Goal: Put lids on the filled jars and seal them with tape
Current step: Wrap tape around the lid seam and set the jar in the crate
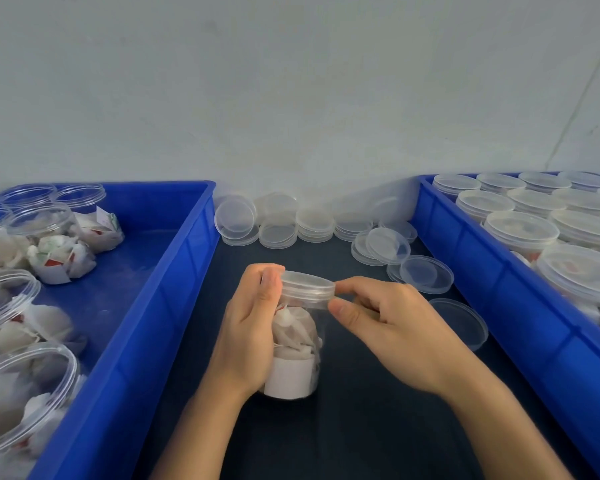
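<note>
**One jar in hand — lid on, seal step next**

Both hands on the same jar (pixel 297 344). Left hand (pixel 246 327) wraps the body, fingers curled round it, thumb up by the lid (pixel 307 284). Right hand (pixel 392 327) pinches at the lid's rim between thumb and forefinger — can't tell whether there's tape in that pinch; none visible.

Jar stands on the dark mat (pixel 361 427), mid-table between the two blue crates. Lid looks seated and level.

To do this step well, I'd say: keep the left hand firm and low so the thin wall doesn't flex, press the rim down evenly, then turn the jar rather than the fingers when running tape around the seam.

Materials: clear thin plastic, round, ribbed lid skirt; white paper sachets and a white label inside. Loose lids (pixel 426 273) — shallow, glossy discs — stacked along the wall. Left crate (pixel 184 271) holds open filled jars, right crate (pixel 492 289) holds lidded ones.
</note>
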